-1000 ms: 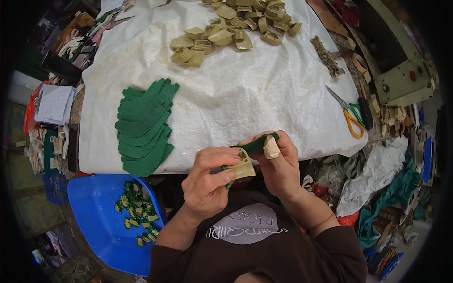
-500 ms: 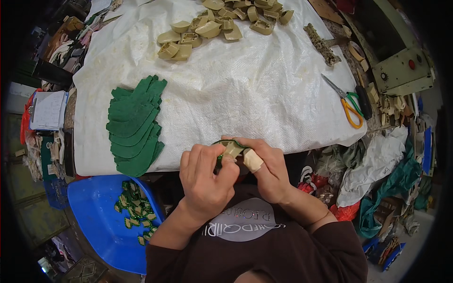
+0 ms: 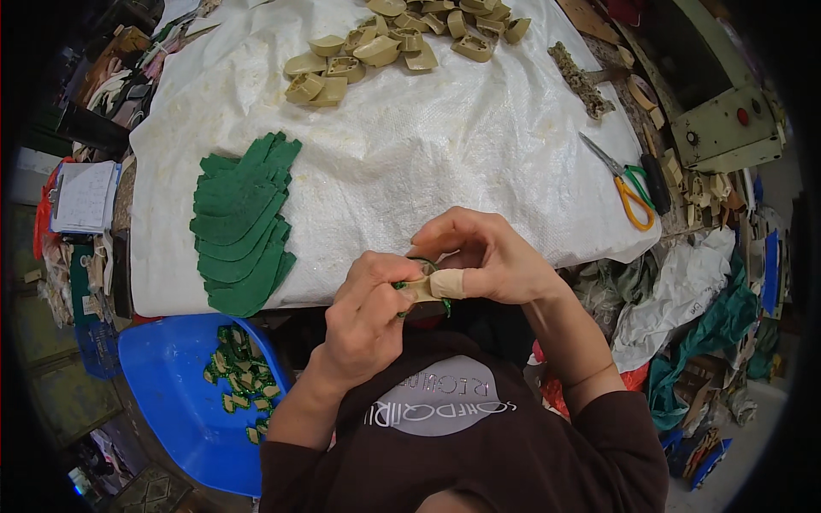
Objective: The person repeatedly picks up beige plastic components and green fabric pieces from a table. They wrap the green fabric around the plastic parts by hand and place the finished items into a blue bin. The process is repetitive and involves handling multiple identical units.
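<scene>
Close to my chest, at the table's near edge, I hold a beige shoe heel with a shiny green covering along its edges. My left hand pinches it from the left, fingers bent and closed. My right hand grips the other side, its thumb wrapped in pale tape and pressed on the heel; its fingers curl behind, partly hidden. To the left on the white sheet lies a fanned stack of green cut pieces. At the far side is a heap of bare beige heels.
A blue tub at lower left holds several green-covered heels. Orange-and-green-handled scissors lie at the right beside a black-handled tool. A green machine box stands far right. Bags crowd the floor at right.
My right hand has lifted and swung outward, its fingers now arched over the heel and its taped thumb pressed onto it. My left hand has shifted slightly left and down, still gripping the heel.
</scene>
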Available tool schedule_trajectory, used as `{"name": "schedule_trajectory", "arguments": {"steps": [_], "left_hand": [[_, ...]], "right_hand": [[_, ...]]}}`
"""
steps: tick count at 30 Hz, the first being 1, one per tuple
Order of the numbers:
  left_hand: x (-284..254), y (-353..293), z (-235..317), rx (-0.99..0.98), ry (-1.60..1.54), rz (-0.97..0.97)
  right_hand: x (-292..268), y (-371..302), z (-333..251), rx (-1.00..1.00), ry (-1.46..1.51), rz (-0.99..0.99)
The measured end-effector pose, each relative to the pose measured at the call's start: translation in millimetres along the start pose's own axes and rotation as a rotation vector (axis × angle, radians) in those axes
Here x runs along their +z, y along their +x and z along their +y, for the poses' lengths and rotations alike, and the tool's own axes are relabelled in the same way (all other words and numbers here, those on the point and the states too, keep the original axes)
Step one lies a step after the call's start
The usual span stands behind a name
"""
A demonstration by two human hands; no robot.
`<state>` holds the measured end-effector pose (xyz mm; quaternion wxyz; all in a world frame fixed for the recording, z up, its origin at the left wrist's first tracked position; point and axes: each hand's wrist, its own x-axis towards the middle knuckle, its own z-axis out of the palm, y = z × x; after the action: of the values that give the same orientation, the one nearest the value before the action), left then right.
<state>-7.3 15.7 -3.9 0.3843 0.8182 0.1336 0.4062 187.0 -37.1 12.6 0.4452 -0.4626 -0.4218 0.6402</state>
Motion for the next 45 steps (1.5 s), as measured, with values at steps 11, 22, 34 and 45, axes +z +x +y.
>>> {"name": "schedule_trajectory", "arguments": {"steps": [11, 22, 34, 45], "left_hand": [[12.5, -1.4, 3.0, -0.503, -0.462, 0.374], [17.4, 2.3, 4.2, -0.49, -0.336, 0.275], [4.3, 11.3, 0.6, 0.055, 0.216, 0.255], [-1.0, -3.1, -10.3, -0.421, -0.492, -0.034]], "right_hand": [[2.5, 8.6, 19.5, -0.385, -0.081, 0.011], [18.4, 13.0, 17.0, -0.631, -0.422, 0.31], [-1.8, 4.8, 4.2, -0.415, -0.169, 0.117], [-0.2, 1.6, 8.1, -0.828, -0.552, 0.138]]}}
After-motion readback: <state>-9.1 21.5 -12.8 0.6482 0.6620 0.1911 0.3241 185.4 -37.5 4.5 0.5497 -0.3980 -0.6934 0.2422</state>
